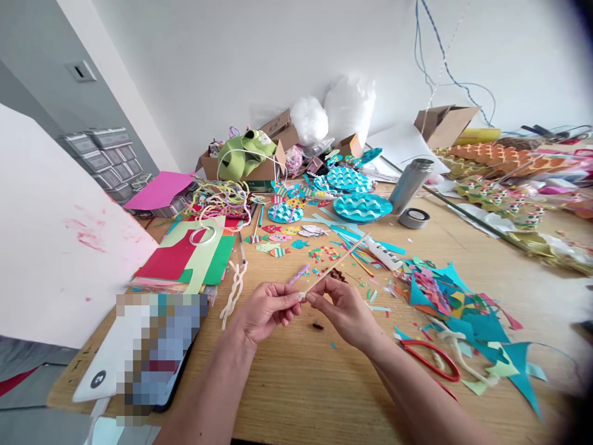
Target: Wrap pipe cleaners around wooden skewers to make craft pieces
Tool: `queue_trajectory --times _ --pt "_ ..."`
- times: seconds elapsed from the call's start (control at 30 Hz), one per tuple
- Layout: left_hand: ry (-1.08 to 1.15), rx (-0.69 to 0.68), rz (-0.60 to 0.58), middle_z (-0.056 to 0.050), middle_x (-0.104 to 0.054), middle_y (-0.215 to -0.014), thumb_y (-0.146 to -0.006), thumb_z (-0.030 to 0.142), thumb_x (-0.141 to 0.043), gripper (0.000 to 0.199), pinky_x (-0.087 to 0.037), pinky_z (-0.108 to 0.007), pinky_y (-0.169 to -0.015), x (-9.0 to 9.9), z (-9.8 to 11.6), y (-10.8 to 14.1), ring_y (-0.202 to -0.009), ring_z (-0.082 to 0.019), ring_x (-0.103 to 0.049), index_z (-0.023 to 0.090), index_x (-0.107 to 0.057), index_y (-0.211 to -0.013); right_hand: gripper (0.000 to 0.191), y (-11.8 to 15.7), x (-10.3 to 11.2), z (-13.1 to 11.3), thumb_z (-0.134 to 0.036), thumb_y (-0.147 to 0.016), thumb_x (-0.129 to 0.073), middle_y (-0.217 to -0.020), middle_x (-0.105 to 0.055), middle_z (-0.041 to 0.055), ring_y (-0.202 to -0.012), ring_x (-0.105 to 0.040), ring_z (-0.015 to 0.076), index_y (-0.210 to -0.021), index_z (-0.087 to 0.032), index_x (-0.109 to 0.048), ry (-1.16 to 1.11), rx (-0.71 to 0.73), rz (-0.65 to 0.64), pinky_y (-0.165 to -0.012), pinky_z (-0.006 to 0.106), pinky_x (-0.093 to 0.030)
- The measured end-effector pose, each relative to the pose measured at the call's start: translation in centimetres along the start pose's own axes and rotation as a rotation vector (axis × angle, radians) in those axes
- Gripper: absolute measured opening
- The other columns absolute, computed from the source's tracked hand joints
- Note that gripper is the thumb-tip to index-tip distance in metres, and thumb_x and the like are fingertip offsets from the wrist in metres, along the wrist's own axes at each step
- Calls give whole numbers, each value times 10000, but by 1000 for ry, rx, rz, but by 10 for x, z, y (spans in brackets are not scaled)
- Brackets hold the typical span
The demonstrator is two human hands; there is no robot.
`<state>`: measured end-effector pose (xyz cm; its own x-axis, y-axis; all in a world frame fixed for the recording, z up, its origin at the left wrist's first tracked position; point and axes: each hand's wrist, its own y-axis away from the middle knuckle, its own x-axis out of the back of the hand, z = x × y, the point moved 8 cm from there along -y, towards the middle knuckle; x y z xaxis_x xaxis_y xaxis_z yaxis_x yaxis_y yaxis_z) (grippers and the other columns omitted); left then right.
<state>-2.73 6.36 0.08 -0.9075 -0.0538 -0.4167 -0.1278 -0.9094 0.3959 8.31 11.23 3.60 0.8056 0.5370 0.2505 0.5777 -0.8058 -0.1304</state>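
A thin wooden stick (pixel 343 257) slants up and to the right from my fingertips, over the middle of the table. At its lower end sits a small white piece (pixel 302 296); its kind I cannot make out. My left hand (pixel 273 309) is closed, thumb and forefinger pinching that white piece from the left. From the other side, my right hand (pixel 340 309) is closed in a pinch at the stick's lower end. Under the stick lies a dark brown fuzzy strip (pixel 337 275), and a small brown bit (pixel 317 326) rests between my wrists. A braided white cord (pixel 234 292) lies left of my left hand.
Red-handled scissors (pixel 433 358) and paper scraps (pixel 477 327) lie at right. Behind my hands are paper fish (pixel 269 247), a glue tube (pixel 383 253), blue plates (pixel 361 207) and a steel flask (pixel 411 184). Coloured paper (pixel 213 262) and a phone (pixel 169 358) lie at left.
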Motion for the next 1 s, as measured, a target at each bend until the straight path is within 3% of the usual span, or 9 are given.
queue_trajectory --times 0.13,0.27,0.4,0.53,0.7,0.87,1.0 --pt "11 35 -10 -1 -606 -557 -626 304 -793 255 -304 -124 -363 0 -2 0 -405 -19 -475 95 -678 -717 257 -2 -6 8 -406 -785 -622 -701 -610 32 -648 -523 145 -742 -155 -594 -186 -69 -103 -614 266 -398" --pt "-40 5 -9 -9 -620 -587 -664 340 -759 273 -364 -146 -391 -2 0 2 -425 -40 -502 96 -669 -750 280 -4 -5 12 -421 -770 -631 -669 -589 20 -612 -495 129 -732 -145 -598 -200 -94 -85 -587 256 -379" --pt "-231 -143 56 -44 -663 -654 -727 396 -690 310 -467 -215 -506 -3 10 3 -504 -93 -567 101 -655 -817 298 -5 -1 15 -441 -759 -633 -645 -571 6 -592 -486 124 -697 -154 -584 -180 -95 -24 -563 251 -374" --pt "-564 -358 225 -65 -708 -793 -741 349 -682 351 -495 -271 -629 -2 23 6 -666 -158 -630 159 -635 -1032 308 -7 1 17 -458 -753 -640 -611 -567 -3 -573 -486 122 -680 -164 -583 -175 -86 20 -555 250 -377" --pt "-902 -713 379 -62 -697 -842 -822 280 -585 145 -462 -283 -722 -12 42 21 -779 -187 -616 223 -705 -882 363 -6 1 16 -524 -726 -645 -617 -583 8 -585 -507 135 -690 -167 -589 -182 -121 29 -575 261 -407" --pt "-983 -786 431 -80 -679 -829 -854 244 -530 175 -445 -307 -740 -13 45 25 -798 -205 -596 218 -697 -900 407 -3 -5 11 -550 -811 -547 -682 -604 25 -663 -535 143 -708 -161 -611 -242 -162 -57 -657 264 -428" --pt "-1036 -831 425 -81 -673 -832 -871 239 -505 185 -438 -306 -753 -15 46 25 -805 -203 -595 212 -686 -899 359 -2 -8 15 -521 -758 -634 -644 -560 -13 -604 -482 115 -723 -165 -606 -339 -206 -72 -593 237 -385"
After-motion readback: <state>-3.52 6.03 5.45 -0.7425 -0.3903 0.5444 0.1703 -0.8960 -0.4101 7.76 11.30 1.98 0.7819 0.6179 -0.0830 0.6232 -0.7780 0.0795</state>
